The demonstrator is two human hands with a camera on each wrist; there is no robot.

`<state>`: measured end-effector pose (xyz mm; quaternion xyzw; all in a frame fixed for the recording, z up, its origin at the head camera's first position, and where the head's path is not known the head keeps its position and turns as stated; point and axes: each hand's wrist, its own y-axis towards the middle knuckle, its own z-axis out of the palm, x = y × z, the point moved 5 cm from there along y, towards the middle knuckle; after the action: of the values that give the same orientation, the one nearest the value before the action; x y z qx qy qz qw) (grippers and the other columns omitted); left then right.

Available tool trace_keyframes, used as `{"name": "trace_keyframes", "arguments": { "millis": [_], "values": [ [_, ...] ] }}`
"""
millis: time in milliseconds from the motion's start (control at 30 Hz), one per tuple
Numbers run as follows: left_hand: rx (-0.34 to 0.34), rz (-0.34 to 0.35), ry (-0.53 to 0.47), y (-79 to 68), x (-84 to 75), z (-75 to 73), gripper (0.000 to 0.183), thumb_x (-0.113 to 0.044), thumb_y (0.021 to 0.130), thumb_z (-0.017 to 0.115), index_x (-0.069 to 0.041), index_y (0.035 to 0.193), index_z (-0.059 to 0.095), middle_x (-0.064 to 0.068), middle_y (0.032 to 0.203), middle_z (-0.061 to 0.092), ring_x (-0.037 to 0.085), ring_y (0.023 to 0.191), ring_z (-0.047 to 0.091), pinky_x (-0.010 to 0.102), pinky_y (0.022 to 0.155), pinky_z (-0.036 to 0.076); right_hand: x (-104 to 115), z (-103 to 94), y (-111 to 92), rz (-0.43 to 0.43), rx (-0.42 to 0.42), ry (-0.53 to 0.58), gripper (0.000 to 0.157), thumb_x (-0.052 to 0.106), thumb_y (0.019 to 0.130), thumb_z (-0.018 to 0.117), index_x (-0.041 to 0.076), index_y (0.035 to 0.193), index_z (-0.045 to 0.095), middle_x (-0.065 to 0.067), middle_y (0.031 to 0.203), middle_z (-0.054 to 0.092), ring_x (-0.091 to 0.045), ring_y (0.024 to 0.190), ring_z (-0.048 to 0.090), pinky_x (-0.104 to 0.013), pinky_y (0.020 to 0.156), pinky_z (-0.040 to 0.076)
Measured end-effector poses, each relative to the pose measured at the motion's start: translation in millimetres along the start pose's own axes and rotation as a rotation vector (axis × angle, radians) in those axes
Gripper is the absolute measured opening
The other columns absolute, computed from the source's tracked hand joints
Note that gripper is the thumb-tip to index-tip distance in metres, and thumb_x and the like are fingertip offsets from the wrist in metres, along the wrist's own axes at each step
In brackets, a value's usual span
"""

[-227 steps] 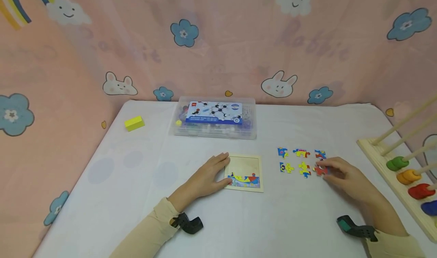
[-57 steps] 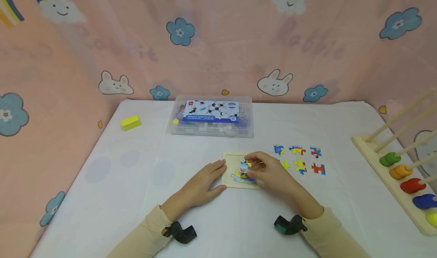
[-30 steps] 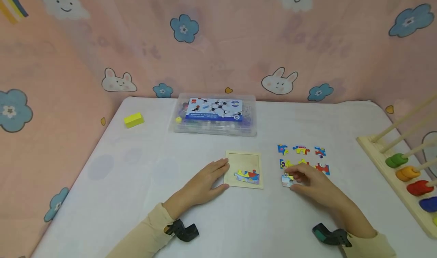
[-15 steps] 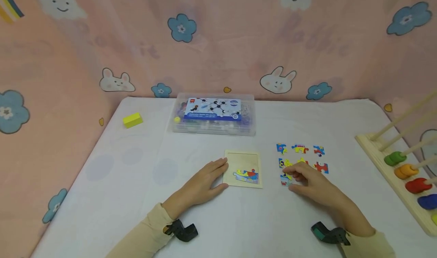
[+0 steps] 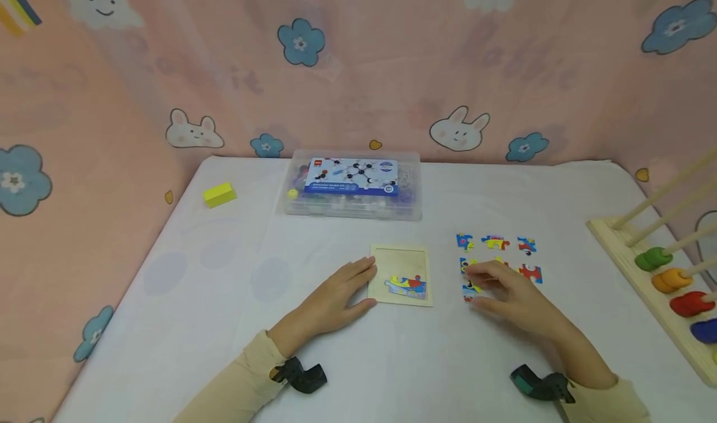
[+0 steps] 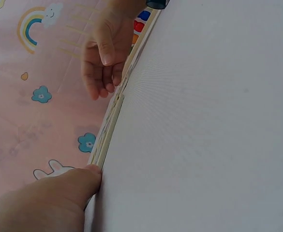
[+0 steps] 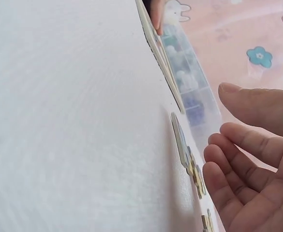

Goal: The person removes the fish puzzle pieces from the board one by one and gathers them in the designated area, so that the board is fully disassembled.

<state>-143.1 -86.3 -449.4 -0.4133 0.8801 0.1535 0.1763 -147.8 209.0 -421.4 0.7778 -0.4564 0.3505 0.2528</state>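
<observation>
My left hand (image 5: 327, 302) lies with fairly straight fingers at the left edge of a shallow wooden puzzle tray (image 5: 400, 261), fingertips and thumb touching its rim. A few joined puzzle pieces (image 5: 407, 287) sit in the tray's lower part. My right hand (image 5: 515, 298) hovers just over a loose puzzle piece (image 5: 468, 292), thumb and fingers apart. In the right wrist view nothing is between the thumb and the loosely bent fingers of the right hand (image 7: 257, 164); the puzzle piece (image 7: 179, 140) lies on the table. The right hand partly covers the loose pieces in the head view.
More loose pieces lie in rows right of the tray, among them a red piece (image 5: 530, 274). A clear molecular model kit box (image 5: 353, 206) stands behind. There is a yellow block (image 5: 220, 195) at back left and a wooden bead counting rack (image 5: 661, 286) at right.
The right hand went from the loose pieces to the tray, then carried a piece back and set it down below the loose rows. Its fingers have now parted from it. The left hand stayed.
</observation>
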Motion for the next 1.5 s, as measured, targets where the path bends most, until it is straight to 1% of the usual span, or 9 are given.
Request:
{"name": "trace_keyframes", "arguments": {
  "millis": [100, 233, 333, 467, 633, 767, 933, 1267, 1500],
  "values": [
    [-0.005, 0.005, -0.004, 0.5, -0.8, -0.6, 0.062, -0.036, 0.094, 0.058, -0.003, 0.143, 0.040, 0.008, 0.154, 0.032, 0.020, 0.142, 0.028, 0.038, 0.118, 0.026, 3, 2.6, 2, 0.028, 0.010, 0.008, 0.044, 0.019, 0.085, 0.072, 0.006, 0.124, 0.057, -0.008, 0.122, 0.059, -0.001, 0.107, 0.057, -0.003, 0.092, 0.041],
    [-0.004, 0.005, -0.008, 0.8, -1.7, -1.5, 0.062, -0.035, 0.094, 0.059, -0.003, 0.143, 0.040, 0.008, 0.153, 0.033, 0.020, 0.142, 0.029, 0.038, 0.118, 0.026, 11, 9.4, 5, 0.035, 0.034, 0.014, 0.046, 0.017, 0.085, 0.072, 0.005, 0.126, 0.056, -0.008, 0.125, 0.058, -0.010, 0.112, 0.057, -0.004, 0.094, 0.041],
    [-0.002, 0.001, -0.009, 0.9, -2.2, -1.9, 0.061, -0.034, 0.094, 0.059, -0.003, 0.143, 0.040, 0.008, 0.153, 0.033, 0.021, 0.142, 0.029, 0.038, 0.118, 0.025, 16, 16.3, 10, 0.046, 0.053, 0.018, 0.047, 0.016, 0.084, 0.072, 0.006, 0.127, 0.055, -0.006, 0.126, 0.057, -0.017, 0.114, 0.057, -0.011, 0.095, 0.045],
    [0.004, -0.006, -0.008, 0.8, -2.3, -1.5, 0.061, -0.035, 0.094, 0.058, -0.003, 0.143, 0.040, 0.008, 0.153, 0.032, 0.020, 0.142, 0.028, 0.038, 0.118, 0.025, 25, 26.8, 18, 0.032, 0.077, -0.008, 0.045, 0.017, 0.085, 0.071, 0.008, 0.126, 0.056, -0.004, 0.125, 0.059, -0.022, 0.111, 0.058, -0.026, 0.093, 0.052],
    [0.002, -0.009, -0.011, 0.8, -1.5, -1.4, 0.062, -0.035, 0.094, 0.059, -0.003, 0.143, 0.041, 0.007, 0.153, 0.033, 0.020, 0.142, 0.029, 0.037, 0.118, 0.025, 40, 42.3, 36, -0.037, 0.104, 0.009, 0.043, 0.015, 0.085, 0.071, 0.006, 0.125, 0.057, -0.005, 0.123, 0.060, -0.021, 0.109, 0.059, -0.031, 0.094, 0.052],
    [-0.001, -0.006, -0.016, 0.6, -1.2, -1.4, 0.061, -0.035, 0.094, 0.059, -0.003, 0.143, 0.041, 0.007, 0.153, 0.033, 0.020, 0.142, 0.030, 0.038, 0.118, 0.026, 46, 55.2, 49, -0.058, 0.126, 0.031, 0.043, 0.014, 0.085, 0.071, 0.005, 0.124, 0.057, -0.005, 0.119, 0.061, -0.019, 0.107, 0.059, -0.032, 0.095, 0.052],
    [-0.004, -0.001, -0.020, 0.8, -1.9, -2.3, 0.061, -0.035, 0.094, 0.058, -0.003, 0.143, 0.041, 0.008, 0.153, 0.033, 0.021, 0.142, 0.030, 0.039, 0.117, 0.027, 50, 65.7, 61, -0.069, 0.134, -0.015, 0.042, 0.013, 0.085, 0.070, 0.006, 0.124, 0.058, -0.004, 0.120, 0.061, -0.017, 0.106, 0.059, -0.036, 0.093, 0.052],
    [0.005, -0.006, -0.004, 1.8, -1.9, -1.9, 0.061, -0.037, 0.094, 0.057, -0.005, 0.144, 0.040, 0.006, 0.154, 0.032, 0.019, 0.142, 0.029, 0.037, 0.118, 0.026, 44, 77.4, 65, -0.059, 0.156, -0.112, 0.038, 0.012, 0.085, 0.069, 0.011, 0.122, 0.062, -0.005, 0.124, 0.056, -0.021, 0.112, 0.054, -0.045, 0.099, 0.048],
    [0.000, -0.003, -0.011, 1.1, -1.3, -1.0, 0.061, -0.035, 0.094, 0.058, -0.004, 0.143, 0.040, 0.007, 0.153, 0.033, 0.020, 0.142, 0.030, 0.038, 0.117, 0.027, 45, 79.8, 65, -0.077, 0.120, -0.128, 0.032, 0.012, 0.084, 0.070, 0.009, 0.116, 0.066, -0.003, 0.115, 0.056, -0.018, 0.108, 0.054, -0.042, 0.096, 0.050]
  ]
}}
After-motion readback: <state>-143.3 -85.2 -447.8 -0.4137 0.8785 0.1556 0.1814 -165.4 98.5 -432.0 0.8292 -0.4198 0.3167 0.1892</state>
